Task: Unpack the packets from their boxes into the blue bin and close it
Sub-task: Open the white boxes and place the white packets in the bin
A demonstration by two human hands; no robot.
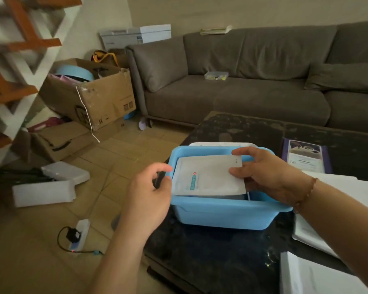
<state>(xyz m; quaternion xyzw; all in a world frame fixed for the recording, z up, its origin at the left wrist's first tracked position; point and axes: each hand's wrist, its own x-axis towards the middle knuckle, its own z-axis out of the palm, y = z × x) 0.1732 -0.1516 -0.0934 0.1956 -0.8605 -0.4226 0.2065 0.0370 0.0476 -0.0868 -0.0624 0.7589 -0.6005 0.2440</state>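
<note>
Both forearms are bare, without sleeves; the right wrist wears a thin reddish-brown beaded bracelet [308, 190].

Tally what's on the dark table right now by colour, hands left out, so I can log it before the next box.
Blue: 1, the bin
White: 4, the packet held over the bin, a lid-like piece behind it, two sheets or bags at the near right
Purple: 1, a printed box
Total: 6
</note>
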